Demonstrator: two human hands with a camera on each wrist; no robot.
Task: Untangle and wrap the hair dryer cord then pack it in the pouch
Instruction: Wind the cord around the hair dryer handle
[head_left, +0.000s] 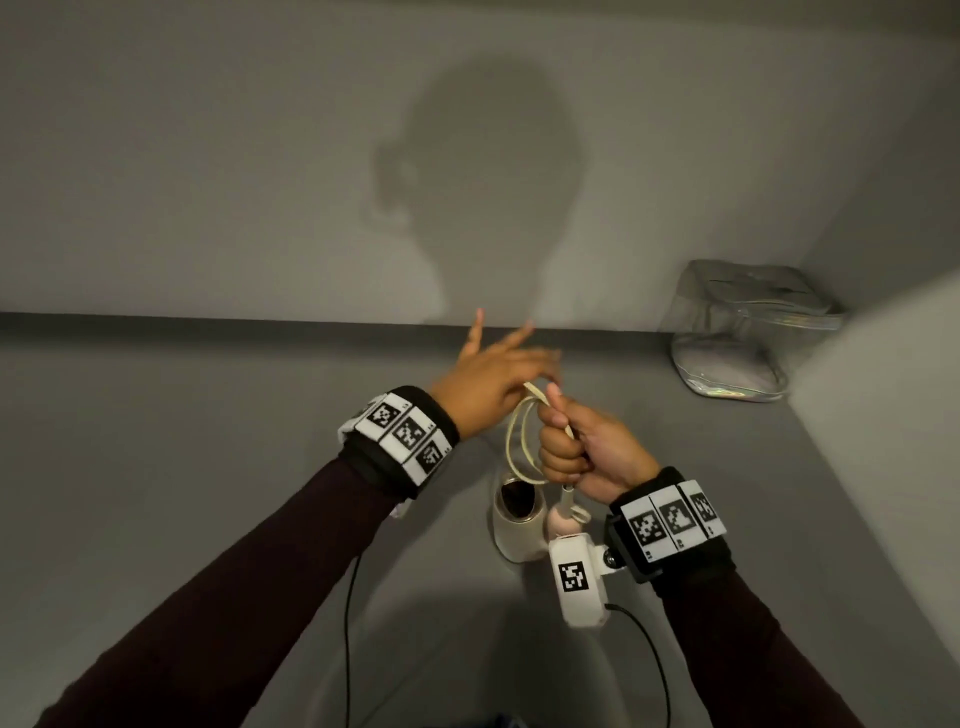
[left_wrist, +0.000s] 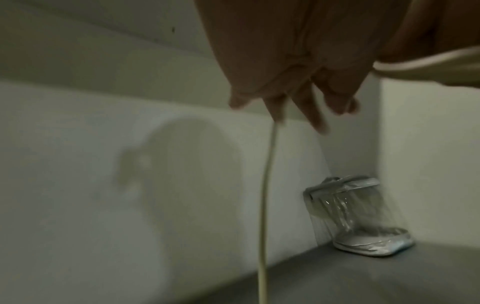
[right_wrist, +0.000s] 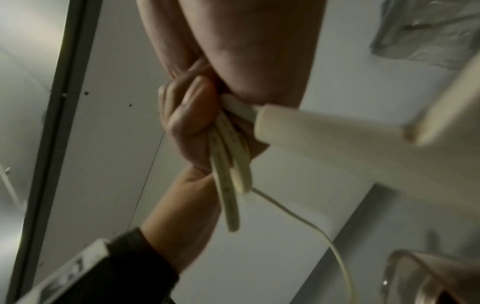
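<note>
My right hand (head_left: 558, 441) grips a bundle of cream cord (head_left: 519, 441) loops in its fist, thumb up. The cream hair dryer (head_left: 514, 530) sits just below that fist, over the grey table. In the right wrist view my fingers (right_wrist: 182, 115) curl round the cord (right_wrist: 228, 164) beside the dryer (right_wrist: 337, 131). My left hand (head_left: 493, 384) is at the top of the loops, two fingers stretched out, the others pinching the cord. In the left wrist view a strand of cord (left_wrist: 265, 205) hangs from my fingertips (left_wrist: 275, 115). The clear pouch (head_left: 748, 332) stands apart at the back right.
The grey table (head_left: 208, 415) meets a pale wall (head_left: 260, 156) at the back. A second wall (head_left: 883, 415) closes the right side, with the pouch (left_wrist: 350, 216) in that corner. Thin black cables (head_left: 348, 623) run from my wrist cameras toward the near edge.
</note>
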